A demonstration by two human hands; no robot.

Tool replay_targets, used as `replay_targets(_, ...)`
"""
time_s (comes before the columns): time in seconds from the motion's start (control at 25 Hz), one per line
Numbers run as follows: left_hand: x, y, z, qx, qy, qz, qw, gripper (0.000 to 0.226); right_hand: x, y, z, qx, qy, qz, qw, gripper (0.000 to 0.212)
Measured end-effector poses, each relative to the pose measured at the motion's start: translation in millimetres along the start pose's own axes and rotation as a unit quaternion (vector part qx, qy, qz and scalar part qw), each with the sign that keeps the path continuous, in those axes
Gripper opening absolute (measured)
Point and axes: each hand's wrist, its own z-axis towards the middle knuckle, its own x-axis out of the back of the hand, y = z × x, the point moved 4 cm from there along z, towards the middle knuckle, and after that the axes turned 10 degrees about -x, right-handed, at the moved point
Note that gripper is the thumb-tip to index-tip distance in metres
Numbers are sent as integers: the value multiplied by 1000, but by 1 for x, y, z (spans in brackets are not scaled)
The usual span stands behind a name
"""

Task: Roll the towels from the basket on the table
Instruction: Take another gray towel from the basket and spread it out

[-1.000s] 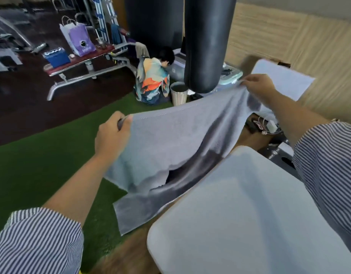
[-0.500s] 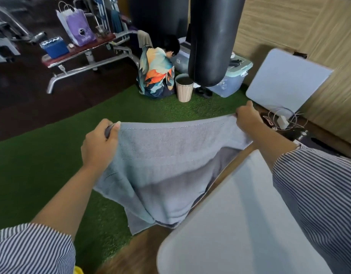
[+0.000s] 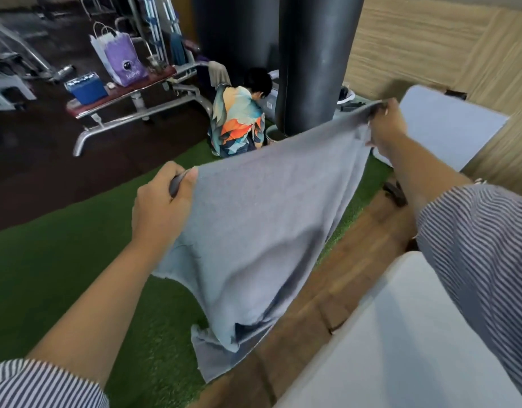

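A grey towel (image 3: 262,225) hangs spread out in the air in front of me, over the green turf and to the left of the white table (image 3: 401,348). My left hand (image 3: 159,207) grips its near left corner. My right hand (image 3: 386,125) pinches the far right corner, held higher and further away. The towel's lower edge droops down beside the table's left edge. No basket is in view.
A black punching bag (image 3: 312,63) hangs just beyond the towel. A person in a colourful shirt (image 3: 236,122) crouches on the turf behind it. A second white tabletop (image 3: 448,128) leans on the wooden wall at right. A weight bench (image 3: 127,92) with bags stands far left.
Both hands have lifted the towel and stretched it wider; my right hand rose and moved away to the right, so the towel now hangs slanted rather than level.
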Motion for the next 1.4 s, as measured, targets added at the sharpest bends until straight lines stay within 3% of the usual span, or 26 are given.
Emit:
replay_targets(0.16, -13, 17, -21, 19, -46, -99, 994, 37, 39, 19, 0, 74, 7, -46, 996, 26)
replay_targets(0.32, -51, 32, -122, 24, -157, -151, 976, 36, 72, 113, -12, 133, -54, -247, 958, 37)
replay_targets(0.4, -70, 46, -184, 37, -210, -152, 965, 33, 95, 181, -21, 147, -101, -413, 893, 39)
replay_targets(0.48, -86, 61, -243, 58, -266, -148, 951, 35, 124, 239, -39, 174, -135, -561, 798, 39)
replay_targets(0.56, -101, 77, -295, 85, -310, -140, 937, 45, 151, 274, -70, 253, -173, -626, 717, 42)
replay_targets(0.72, -111, 103, -370, 99, -368, -87, 920, 41, 185, 311, -129, 328, -291, -661, 609, 34)
replay_targets(0.8, -104, 113, -393, 112, -365, -71, 921, 44, 205, 321, -150, 316, -317, -667, 596, 38)
replay_targets(0.88, -94, 126, -409, 125, -350, -77, 925, 50, 227, 328, -158, 314, -299, -661, 613, 48)
replay_targets(1.0, -82, 156, -427, 129, -337, -111, 926, 46, 263, 337, -160, 317, -260, -665, 625, 37)
replay_targets(1.16, -79, 201, -462, 126, -367, -117, 914, 48, 305, 363, -176, 251, -237, -695, 631, 34)
replay_targets(1.4, -66, 270, -539, 99, -348, -100, 927, 43, 391, 409, -227, 223, -180, -673, 682, 40)
